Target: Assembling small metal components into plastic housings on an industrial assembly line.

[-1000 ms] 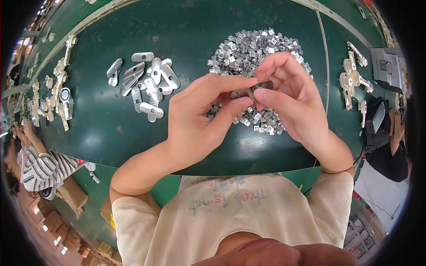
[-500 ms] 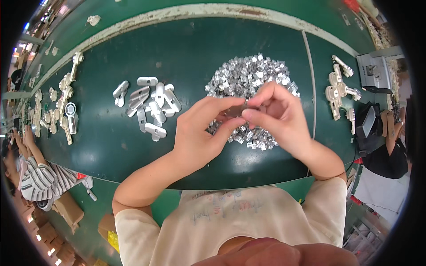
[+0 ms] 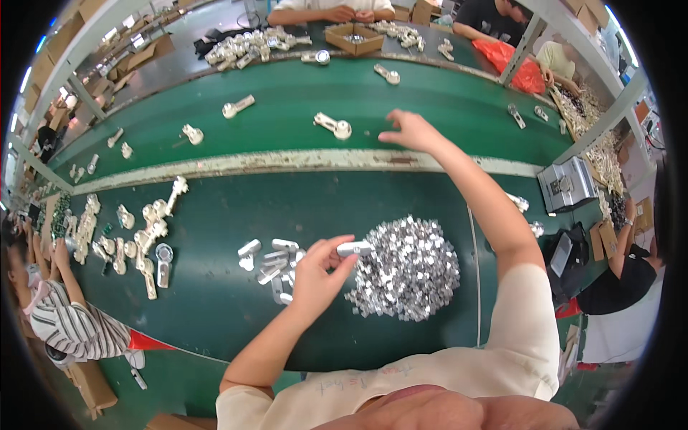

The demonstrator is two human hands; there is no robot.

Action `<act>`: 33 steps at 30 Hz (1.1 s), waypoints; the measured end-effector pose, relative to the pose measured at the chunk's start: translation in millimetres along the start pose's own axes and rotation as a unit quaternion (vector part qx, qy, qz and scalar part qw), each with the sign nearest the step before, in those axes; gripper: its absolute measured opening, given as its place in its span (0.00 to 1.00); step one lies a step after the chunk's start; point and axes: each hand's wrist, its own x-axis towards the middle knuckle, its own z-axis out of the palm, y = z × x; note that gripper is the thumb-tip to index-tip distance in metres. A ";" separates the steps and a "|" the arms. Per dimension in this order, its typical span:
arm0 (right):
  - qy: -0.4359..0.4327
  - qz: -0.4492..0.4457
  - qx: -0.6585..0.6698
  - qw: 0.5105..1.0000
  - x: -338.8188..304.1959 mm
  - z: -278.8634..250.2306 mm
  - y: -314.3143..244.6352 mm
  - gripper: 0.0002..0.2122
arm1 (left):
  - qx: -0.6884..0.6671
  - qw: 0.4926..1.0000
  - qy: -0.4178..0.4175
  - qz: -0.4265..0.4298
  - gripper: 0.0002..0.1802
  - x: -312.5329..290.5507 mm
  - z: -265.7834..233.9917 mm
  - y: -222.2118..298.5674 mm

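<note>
Boxy silver metal case (image 3: 567,188) sits right of right hand (image 3: 412,132); shallow brown cardboard box (image 3: 351,46), crumpled red plastic bag (image 3: 510,66) lie beyond.

Silver plates (image 3: 274,257) partly hidden — person opposite (image 3: 331,6) cut off by top edge.

Heaped small silver metal pieces (image 3: 408,276), four o'clock: glossy. Elongated silver metal plate (image 3: 353,249) at their ten o'clock: smooth. Cream plastic-looking handled parts (image 3: 154,228), nine o'clock: matt.
</note>
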 end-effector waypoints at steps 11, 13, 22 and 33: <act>0.142 0.119 -0.089 0.979 189.0 58.4 89.4 0.22 | -0.013 0.995 -0.017 -0.097 0.16 6.4 -12.2 -7.5; 0.201 0.004 -0.060 0.978 143.1 63.7 85.1 0.17 | -0.052 0.994 -0.024 -0.092 0.16 5.6 -11.4 -7.0; -0.116 0.042 0.778 0.615 -151.6 -23.7 -38.9 0.16 | -0.108 0.993 -0.047 -0.029 0.16 -0.9 7.0 30.8; 0.164 -0.224 0.250 0.927 -255.0 -40.7 -103.6 0.16 | -0.157 0.986 -0.046 -0.012 0.17 -34.8 39.4 78.8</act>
